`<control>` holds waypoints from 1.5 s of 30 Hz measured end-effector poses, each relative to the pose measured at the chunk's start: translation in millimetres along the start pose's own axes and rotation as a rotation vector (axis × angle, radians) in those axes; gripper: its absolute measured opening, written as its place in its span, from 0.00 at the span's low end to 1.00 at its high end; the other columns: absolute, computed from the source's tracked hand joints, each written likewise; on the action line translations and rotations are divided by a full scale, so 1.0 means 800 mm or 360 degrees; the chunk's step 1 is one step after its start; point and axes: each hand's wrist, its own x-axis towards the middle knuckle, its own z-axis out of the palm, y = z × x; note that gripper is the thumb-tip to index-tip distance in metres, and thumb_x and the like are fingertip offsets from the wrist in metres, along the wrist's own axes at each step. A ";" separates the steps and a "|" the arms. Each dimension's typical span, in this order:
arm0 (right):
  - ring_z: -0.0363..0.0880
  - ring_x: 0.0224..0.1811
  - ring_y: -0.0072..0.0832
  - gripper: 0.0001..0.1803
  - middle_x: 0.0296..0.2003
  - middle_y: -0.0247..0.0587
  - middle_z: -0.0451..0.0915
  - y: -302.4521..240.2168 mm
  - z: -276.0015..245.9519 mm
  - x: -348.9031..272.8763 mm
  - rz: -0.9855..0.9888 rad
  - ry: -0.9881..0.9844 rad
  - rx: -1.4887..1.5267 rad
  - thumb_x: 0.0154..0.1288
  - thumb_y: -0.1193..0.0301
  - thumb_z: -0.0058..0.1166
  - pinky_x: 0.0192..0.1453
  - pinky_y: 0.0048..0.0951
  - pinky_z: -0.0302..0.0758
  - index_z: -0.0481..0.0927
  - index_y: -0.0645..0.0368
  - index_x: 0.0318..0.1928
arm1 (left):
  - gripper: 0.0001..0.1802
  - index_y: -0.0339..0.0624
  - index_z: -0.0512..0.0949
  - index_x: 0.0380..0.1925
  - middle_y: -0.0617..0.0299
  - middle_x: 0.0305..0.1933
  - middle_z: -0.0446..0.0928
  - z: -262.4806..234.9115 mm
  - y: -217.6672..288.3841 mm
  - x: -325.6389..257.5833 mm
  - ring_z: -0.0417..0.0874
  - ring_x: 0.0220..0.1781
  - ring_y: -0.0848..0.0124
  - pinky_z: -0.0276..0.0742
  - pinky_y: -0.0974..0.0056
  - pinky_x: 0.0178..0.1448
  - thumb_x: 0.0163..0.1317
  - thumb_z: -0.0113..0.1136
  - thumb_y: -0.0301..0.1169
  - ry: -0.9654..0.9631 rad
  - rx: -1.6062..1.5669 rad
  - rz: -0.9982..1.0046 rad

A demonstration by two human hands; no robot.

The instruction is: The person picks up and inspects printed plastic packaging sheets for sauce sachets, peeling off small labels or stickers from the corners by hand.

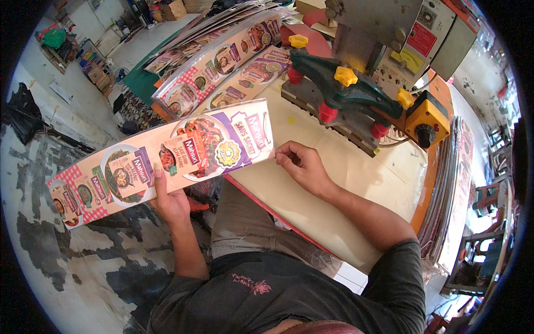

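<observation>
i see the cream table (334, 183) with a green-armed press machine (345, 89) at its far edge. off its left edge i hold a long printed card strip (167, 158): my left hand (169, 203) grips its lower edge, and my right hand (300, 167) pinches its right end.

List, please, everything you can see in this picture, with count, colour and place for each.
long printed cardboard strip with food pictures: one, cream, red and purple, held over the floor at left
stacked printed strips: several, same colours, on the far table
cream table top: one, red-edged, centre
green metal press arm with yellow and red knobs: one, on the table, upper centre
orange control box with black dial: one, right of the arm
upright sheet stack: one, right edge
left hand: under the strip, gripping it
right hand: pinching the strip's right end
</observation>
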 end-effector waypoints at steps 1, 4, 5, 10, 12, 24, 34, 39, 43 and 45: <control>0.78 0.32 0.17 0.09 0.32 0.34 0.84 0.000 0.001 -0.002 -0.0005 -0.0002 0.0004 0.76 0.71 0.60 0.39 0.27 0.78 0.83 0.66 0.45 | 0.26 0.36 0.69 0.71 0.51 0.71 0.75 -0.002 0.000 -0.001 0.78 0.72 0.60 0.76 0.48 0.76 0.75 0.58 0.25 -0.0011 0.0006 0.0011; 0.78 0.32 0.18 0.09 0.32 0.34 0.84 -0.008 -0.003 0.000 -0.0016 0.0009 -0.0023 0.75 0.72 0.59 0.39 0.27 0.78 0.83 0.67 0.44 | 0.27 0.36 0.68 0.72 0.52 0.71 0.74 0.002 -0.005 0.004 0.78 0.71 0.60 0.76 0.48 0.75 0.75 0.59 0.24 -0.0053 -0.0027 0.0051; 0.78 0.32 0.18 0.08 0.32 0.34 0.84 -0.010 -0.003 -0.002 0.0007 0.0006 -0.0029 0.75 0.72 0.59 0.39 0.27 0.78 0.83 0.67 0.44 | 0.27 0.36 0.67 0.72 0.52 0.71 0.74 0.002 -0.004 0.003 0.78 0.71 0.60 0.76 0.48 0.75 0.74 0.59 0.24 -0.0042 -0.0031 0.0043; 0.79 0.32 0.20 0.07 0.32 0.39 0.84 -0.007 -0.002 -0.002 -0.0010 0.0011 -0.0035 0.73 0.74 0.59 0.40 0.29 0.78 0.82 0.67 0.43 | 0.28 0.36 0.66 0.73 0.51 0.71 0.74 0.009 -0.001 -0.001 0.77 0.71 0.60 0.76 0.49 0.75 0.74 0.59 0.23 -0.0007 0.0003 0.0017; 0.80 0.32 0.23 0.07 0.32 0.43 0.84 -0.012 -0.004 -0.002 -0.0046 -0.0011 -0.0110 0.71 0.74 0.59 0.40 0.31 0.78 0.81 0.67 0.42 | 0.29 0.37 0.65 0.74 0.50 0.72 0.73 0.012 0.005 -0.004 0.78 0.71 0.60 0.76 0.48 0.75 0.74 0.59 0.23 -0.0004 0.0026 -0.0003; 0.83 0.34 0.49 0.08 0.32 0.54 0.81 -0.017 -0.003 0.001 -0.0230 -0.0121 -0.0466 0.62 0.75 0.61 0.43 0.45 0.79 0.77 0.66 0.37 | 0.31 0.39 0.65 0.75 0.50 0.74 0.72 -0.007 0.004 0.002 0.75 0.74 0.55 0.73 0.43 0.77 0.75 0.60 0.26 -0.0091 0.0113 0.0105; 0.82 0.38 0.54 0.09 0.33 0.55 0.80 -0.005 -0.003 0.003 -0.0533 -0.0143 -0.0768 0.59 0.73 0.60 0.45 0.51 0.77 0.74 0.64 0.36 | 0.35 0.31 0.59 0.77 0.41 0.78 0.66 -0.011 0.008 0.012 0.72 0.76 0.48 0.69 0.41 0.80 0.75 0.59 0.26 -0.0211 0.0218 0.0175; 0.83 0.40 0.56 0.11 0.34 0.56 0.80 -0.010 -0.004 0.002 -0.0435 -0.0254 -0.0853 0.58 0.71 0.60 0.48 0.53 0.78 0.76 0.64 0.38 | 0.35 0.28 0.60 0.77 0.38 0.77 0.66 -0.018 0.013 0.015 0.73 0.75 0.47 0.71 0.43 0.78 0.74 0.61 0.25 -0.0068 0.0299 0.0136; 0.84 0.42 0.55 0.15 0.35 0.57 0.81 -0.001 -0.001 0.001 -0.0451 -0.0278 -0.0999 0.57 0.70 0.60 0.50 0.53 0.81 0.78 0.66 0.43 | 0.35 0.30 0.61 0.77 0.38 0.76 0.68 -0.026 0.011 0.021 0.75 0.72 0.48 0.73 0.44 0.76 0.74 0.61 0.26 -0.0047 0.0380 0.0114; 0.84 0.43 0.55 0.16 0.36 0.57 0.82 -0.002 -0.005 -0.001 -0.0378 -0.0325 -0.1177 0.58 0.69 0.60 0.49 0.53 0.81 0.79 0.67 0.44 | 0.35 0.31 0.61 0.77 0.38 0.77 0.66 -0.030 0.007 0.027 0.74 0.73 0.47 0.71 0.42 0.77 0.74 0.61 0.26 0.0019 0.0415 0.0119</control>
